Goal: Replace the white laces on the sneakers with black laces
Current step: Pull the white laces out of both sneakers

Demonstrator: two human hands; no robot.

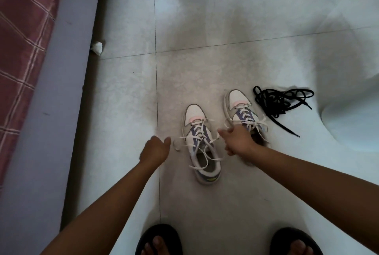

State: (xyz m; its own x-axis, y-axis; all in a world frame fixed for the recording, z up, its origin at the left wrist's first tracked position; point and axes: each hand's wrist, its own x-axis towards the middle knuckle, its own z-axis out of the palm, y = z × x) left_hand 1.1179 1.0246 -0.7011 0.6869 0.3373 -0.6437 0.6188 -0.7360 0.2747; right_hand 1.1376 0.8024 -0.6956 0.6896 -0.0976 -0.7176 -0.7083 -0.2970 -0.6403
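Two sneakers stand side by side on the tiled floor [225,29], toes toward twelve o'clock; the left sneaker [200,144] sits at the centre, the right sneaker [241,111] just beside it toward two o'clock and a little farther off; both carry white laces [202,138], threaded through the eyelets with loose ends trailing over the openings. The left hand [155,150] is at nine o'clock of the left sneaker, its grip curled together round a white lace end that runs taut from the shoe; the right hand [238,140] lies between the two sneakers and partly over the heel of the right one, its grip pinched on the other strand at thumb and fingertips; a loop of the right sneaker's lace lies just above it. The black laces [281,103] lie in a loose tangle on the floor at three o'clock of the right sneaker, apart from it. Two feet in dark sandals [159,238] show at six o'clock; a bed [24,49] with a checked red cover runs along nine o'clock.
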